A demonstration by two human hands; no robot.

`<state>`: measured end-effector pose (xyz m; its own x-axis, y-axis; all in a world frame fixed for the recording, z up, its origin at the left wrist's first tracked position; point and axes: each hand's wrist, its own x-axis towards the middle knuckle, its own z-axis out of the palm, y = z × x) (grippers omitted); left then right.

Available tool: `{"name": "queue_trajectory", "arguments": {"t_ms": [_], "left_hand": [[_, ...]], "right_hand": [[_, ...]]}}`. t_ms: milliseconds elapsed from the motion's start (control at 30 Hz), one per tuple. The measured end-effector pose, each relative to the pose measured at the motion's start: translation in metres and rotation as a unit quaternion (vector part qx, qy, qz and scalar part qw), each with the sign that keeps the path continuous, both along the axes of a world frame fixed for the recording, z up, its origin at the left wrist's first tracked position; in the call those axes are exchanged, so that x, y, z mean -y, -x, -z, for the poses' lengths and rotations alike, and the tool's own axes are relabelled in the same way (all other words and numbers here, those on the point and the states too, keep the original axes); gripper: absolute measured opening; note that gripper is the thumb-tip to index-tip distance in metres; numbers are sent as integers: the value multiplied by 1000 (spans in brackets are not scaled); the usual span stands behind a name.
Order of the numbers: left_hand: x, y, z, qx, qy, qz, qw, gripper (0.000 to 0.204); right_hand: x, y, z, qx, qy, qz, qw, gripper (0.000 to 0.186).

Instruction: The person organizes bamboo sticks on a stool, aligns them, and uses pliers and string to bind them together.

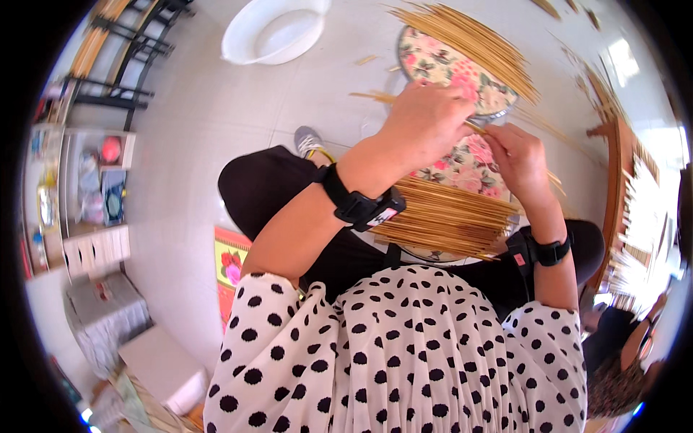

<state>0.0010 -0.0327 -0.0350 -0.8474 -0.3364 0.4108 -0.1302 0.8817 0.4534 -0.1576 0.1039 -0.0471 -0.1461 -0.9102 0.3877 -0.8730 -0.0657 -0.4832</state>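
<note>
My left hand is closed around a thin bamboo stick, with its back upward and fingertips partly hidden. My right hand pinches the same stick just to the right. Below them, a bundle of thin bamboo sticks lies across a round flower-patterned surface between my legs. Beyond my hands, another round flower-patterned surface carries a second bundle of sticks along its far edge.
A white basin sits on the tiled floor, where scattered sticks lie. Shelves and boxes line the left. A wooden piece of furniture with sticks stands right. Another person is at lower right.
</note>
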Motion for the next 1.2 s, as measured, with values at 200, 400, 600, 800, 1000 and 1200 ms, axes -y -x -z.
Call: {"name": "queue_trajectory", "arguments": {"t_ms": [200,400,600,800,1000,1200], "left_hand": [[30,-84,-97,-207,18,-94,974,18],[67,-269,-129,-147,-34,-323,935,17],[43,-475,160,276,-139,-491,815,24],[-145,-493,311,386,-357,-456,718,24],[-227,-433,322,339,-234,-456,789,16],[-239,-435,326,460,-187,-348,795,15]], "right_hand": [[-1,23,3,98,-46,74,991,14],[-2,53,12,146,-82,100,981,23],[-4,53,-8,145,-146,132,970,22],[0,45,-26,184,-161,161,956,26],[17,35,-48,111,-121,96,982,29],[21,40,-50,58,-149,43,986,26]]}}
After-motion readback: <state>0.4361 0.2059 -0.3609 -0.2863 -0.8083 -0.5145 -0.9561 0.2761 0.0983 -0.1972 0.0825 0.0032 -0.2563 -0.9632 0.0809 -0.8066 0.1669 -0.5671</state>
